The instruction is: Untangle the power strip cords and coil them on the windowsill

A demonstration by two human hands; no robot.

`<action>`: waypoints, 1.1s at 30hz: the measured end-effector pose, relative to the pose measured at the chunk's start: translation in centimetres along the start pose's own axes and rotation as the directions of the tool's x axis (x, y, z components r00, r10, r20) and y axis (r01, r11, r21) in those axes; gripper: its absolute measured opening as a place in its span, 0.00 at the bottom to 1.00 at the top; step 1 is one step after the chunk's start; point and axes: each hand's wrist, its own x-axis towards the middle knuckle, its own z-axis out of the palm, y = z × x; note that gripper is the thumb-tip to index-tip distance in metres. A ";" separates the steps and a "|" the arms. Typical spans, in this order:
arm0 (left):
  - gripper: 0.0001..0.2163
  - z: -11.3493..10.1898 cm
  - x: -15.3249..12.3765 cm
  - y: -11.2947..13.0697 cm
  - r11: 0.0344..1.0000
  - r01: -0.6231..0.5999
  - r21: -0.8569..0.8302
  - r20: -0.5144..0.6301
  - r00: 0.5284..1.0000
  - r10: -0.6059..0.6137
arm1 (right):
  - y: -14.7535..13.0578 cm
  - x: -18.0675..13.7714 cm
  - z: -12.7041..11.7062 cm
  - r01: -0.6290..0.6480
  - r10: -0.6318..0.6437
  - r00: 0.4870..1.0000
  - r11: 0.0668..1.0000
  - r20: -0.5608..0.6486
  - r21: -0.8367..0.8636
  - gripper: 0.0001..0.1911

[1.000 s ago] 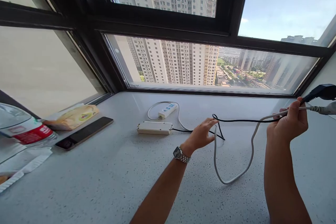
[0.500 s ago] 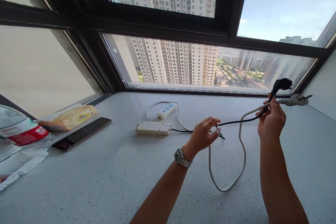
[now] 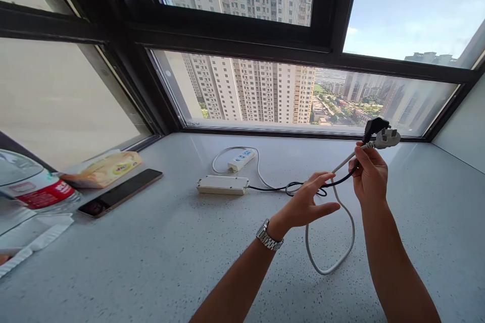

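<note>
My right hand (image 3: pixel 369 176) is closed around two cables just below their plugs, a black plug (image 3: pixel 373 127) and a white plug (image 3: pixel 386 138), held up above the sill. The white cable (image 3: pixel 333 262) hangs down in a loop onto the sill and runs back to a white power strip (image 3: pixel 241 159). The black cable (image 3: pixel 273 188) leads to a flat beige power strip (image 3: pixel 223 184). My left hand (image 3: pixel 308 204), with a metal watch on the wrist, is open with fingers stretched out, touching the cables where they cross.
A speckled grey window sill (image 3: pixel 151 252) runs below dark window frames (image 3: pixel 235 35). At left lie a dark phone (image 3: pixel 120 192), a yellow tissue pack (image 3: pixel 102 169), a plastic bottle with a red label (image 3: pixel 30 189) and a white wrapper (image 3: pixel 30 237).
My right hand has brought the two plugs leftward and closer in. The cable loop has tightened. My left hand has shifted slightly right and lower, fingers still stretched out.
</note>
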 end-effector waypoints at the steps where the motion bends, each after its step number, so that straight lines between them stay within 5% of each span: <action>1: 0.28 0.0 0.0 0.0 0.999 0.031 -0.016 0.012 0.999 -0.031 | 0.0 0.0 0.0 -0.014 0.014 1.000 1.000 0.015 0.000 0.15; 4: 0.30 0.0 -0.1 0.2 0.996 0.083 -0.040 -0.004 0.997 -0.083 | 0.3 0.1 0.1 -0.042 0.042 0.999 0.999 0.006 0.002 0.15; 12: 0.36 1.1 0.0 0.5 0.993 0.111 -0.032 -0.076 0.991 -0.113 | 1.3 0.1 0.5 -0.031 0.047 0.967 0.997 -0.250 0.067 0.17; 16: 0.36 1.0 0.0 0.3 0.994 0.102 -0.027 -0.098 0.990 -0.104 | 1.5 -0.4 1.0 0.092 -0.063 0.949 0.992 -0.307 0.081 0.15; 20: 0.35 0.7 -0.1 0.0 0.993 0.119 0.004 -0.083 0.990 -0.118 | 1.6 -1.0 1.3 0.159 -0.154 0.976 0.987 -0.156 0.022 0.15; 26: 0.21 0.7 0.0 -0.3 0.994 0.101 0.031 -0.060 0.993 -0.099 | 2.3 -1.4 1.4 -0.069 0.072 0.993 0.997 0.095 -0.034 0.20; 33: 0.14 0.5 0.5 0.0 0.992 -0.040 -0.120 -0.087 0.996 0.029 | 3.7 -1.3 1.7 -0.168 0.170 0.983 0.985 0.066 -0.029 0.23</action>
